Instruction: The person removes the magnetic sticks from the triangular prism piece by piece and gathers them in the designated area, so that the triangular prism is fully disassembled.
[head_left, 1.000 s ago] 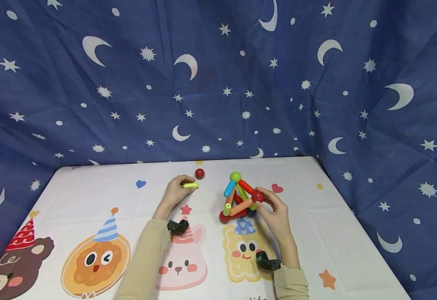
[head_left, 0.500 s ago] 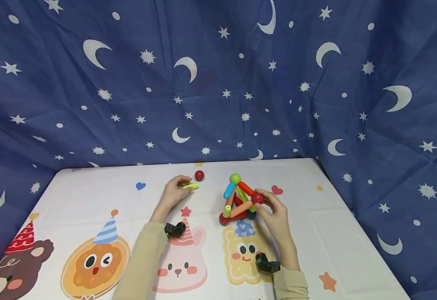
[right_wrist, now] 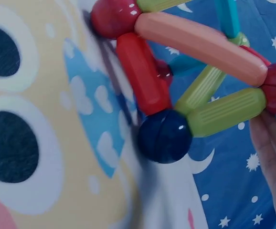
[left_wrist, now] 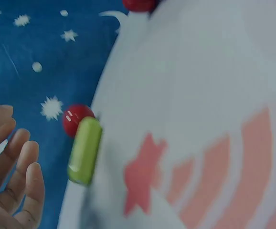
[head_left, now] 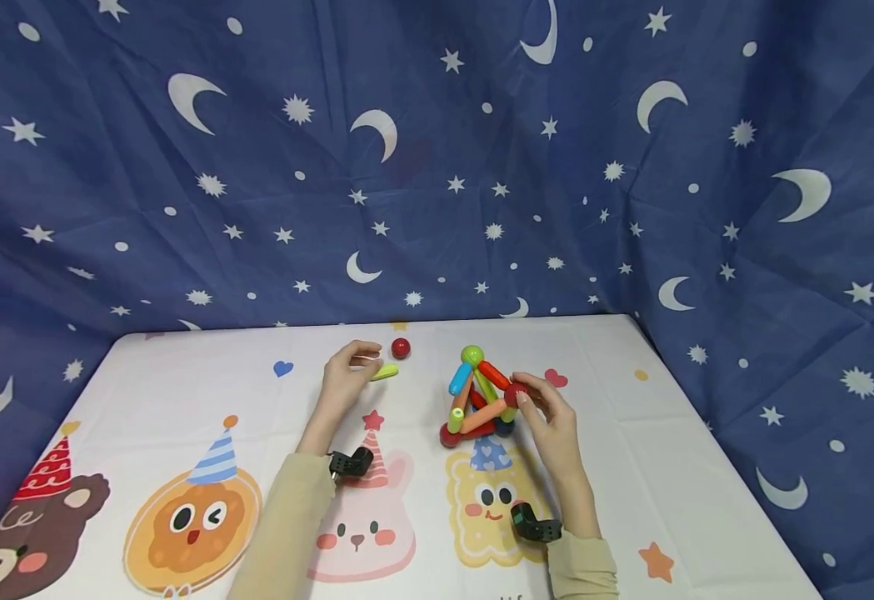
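Note:
My left hand is beside a lime-green stick; in the left wrist view its loosely bent fingers stand apart from the stick. A loose red ball lies just behind that stick. My right hand pinches a red ball at the right corner of a structure of coloured sticks and balls. On the structure are a lime ball on top, a red ball at lower left and a dark blue ball. One blue stick slants down from the lime ball.
A white cloth with printed cartoon figures covers the table. Behind it hangs a dark blue curtain with moons and stars. Black devices are strapped to both wrists.
My left fingers have let go of the lime-green stick and drawn slightly left; the stick lies a little nearer the loose red ball. My right hand keeps its hold, with the thumb shifted slightly.

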`<state>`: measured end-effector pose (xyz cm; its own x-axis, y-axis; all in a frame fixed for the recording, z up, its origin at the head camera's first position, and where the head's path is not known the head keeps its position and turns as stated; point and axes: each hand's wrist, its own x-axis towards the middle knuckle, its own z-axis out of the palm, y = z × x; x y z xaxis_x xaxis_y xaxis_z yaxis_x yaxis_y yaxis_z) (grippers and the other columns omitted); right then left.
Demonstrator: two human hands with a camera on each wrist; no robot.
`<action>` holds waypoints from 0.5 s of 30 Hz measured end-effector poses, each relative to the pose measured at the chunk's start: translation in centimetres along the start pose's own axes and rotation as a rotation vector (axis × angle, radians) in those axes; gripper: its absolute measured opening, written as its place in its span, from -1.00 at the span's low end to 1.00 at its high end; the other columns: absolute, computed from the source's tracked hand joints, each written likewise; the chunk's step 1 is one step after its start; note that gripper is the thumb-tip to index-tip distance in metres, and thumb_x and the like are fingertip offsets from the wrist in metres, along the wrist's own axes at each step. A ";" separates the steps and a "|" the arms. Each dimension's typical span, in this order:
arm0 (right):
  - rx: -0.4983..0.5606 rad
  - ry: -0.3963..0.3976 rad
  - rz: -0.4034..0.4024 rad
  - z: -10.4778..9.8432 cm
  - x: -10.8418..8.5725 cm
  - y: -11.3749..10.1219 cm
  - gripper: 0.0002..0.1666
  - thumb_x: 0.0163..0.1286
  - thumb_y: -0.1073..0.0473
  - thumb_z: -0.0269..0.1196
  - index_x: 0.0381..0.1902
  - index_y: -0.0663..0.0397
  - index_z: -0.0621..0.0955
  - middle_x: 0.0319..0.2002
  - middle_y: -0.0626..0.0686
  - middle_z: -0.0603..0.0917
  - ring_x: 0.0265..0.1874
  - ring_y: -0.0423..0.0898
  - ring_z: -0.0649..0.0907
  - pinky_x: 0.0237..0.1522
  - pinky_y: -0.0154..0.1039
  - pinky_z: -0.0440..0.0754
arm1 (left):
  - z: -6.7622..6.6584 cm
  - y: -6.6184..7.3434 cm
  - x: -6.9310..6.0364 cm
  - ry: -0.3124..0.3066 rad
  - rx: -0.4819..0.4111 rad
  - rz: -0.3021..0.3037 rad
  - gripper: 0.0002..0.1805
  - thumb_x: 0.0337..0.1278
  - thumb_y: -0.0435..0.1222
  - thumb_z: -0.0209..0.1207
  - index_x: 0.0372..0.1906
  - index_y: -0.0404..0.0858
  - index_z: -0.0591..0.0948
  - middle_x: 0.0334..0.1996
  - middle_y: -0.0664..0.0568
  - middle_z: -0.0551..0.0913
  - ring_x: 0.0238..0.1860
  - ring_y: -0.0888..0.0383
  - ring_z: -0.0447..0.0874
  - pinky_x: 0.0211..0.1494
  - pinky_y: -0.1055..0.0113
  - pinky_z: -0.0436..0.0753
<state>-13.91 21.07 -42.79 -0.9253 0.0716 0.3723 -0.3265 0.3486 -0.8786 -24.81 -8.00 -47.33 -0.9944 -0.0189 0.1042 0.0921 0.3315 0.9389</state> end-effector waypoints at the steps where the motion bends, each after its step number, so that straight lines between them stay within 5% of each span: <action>1: -0.012 -0.003 0.006 -0.1 0.1 -0.2 -0.66 0.38 0.39 0.11 0.08 0.42 0.54 0.05 0.35 0.61 -0.04 -0.09 0.61 0.05 -0.57 0.49 | 0.1 0.4 -0.1 0.003 -0.006 0.001 -0.71 0.16 -0.34 0.23 0.00 -0.28 0.63 -0.04 -0.14 0.68 -0.05 -0.02 0.62 0.03 0.25 0.56; 15: -0.145 -0.276 0.083 -0.7 4.5 2.0 -0.59 0.48 0.08 0.08 0.19 0.11 0.52 0.08 0.20 0.63 -0.02 0.07 0.63 -0.10 -0.42 0.60 | 2.9 5.6 -2.7 -0.074 -0.070 0.008 -0.79 0.17 -0.31 0.19 -0.10 -0.23 0.67 -0.20 -0.11 0.70 -0.24 0.04 0.67 -0.21 0.40 0.54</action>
<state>-18.61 22.71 -42.65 -0.9715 -0.1441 0.1883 -0.2352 0.4835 -0.8432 -21.81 -3.38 -43.33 -0.9945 0.0543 0.0898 0.1011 0.2649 0.9590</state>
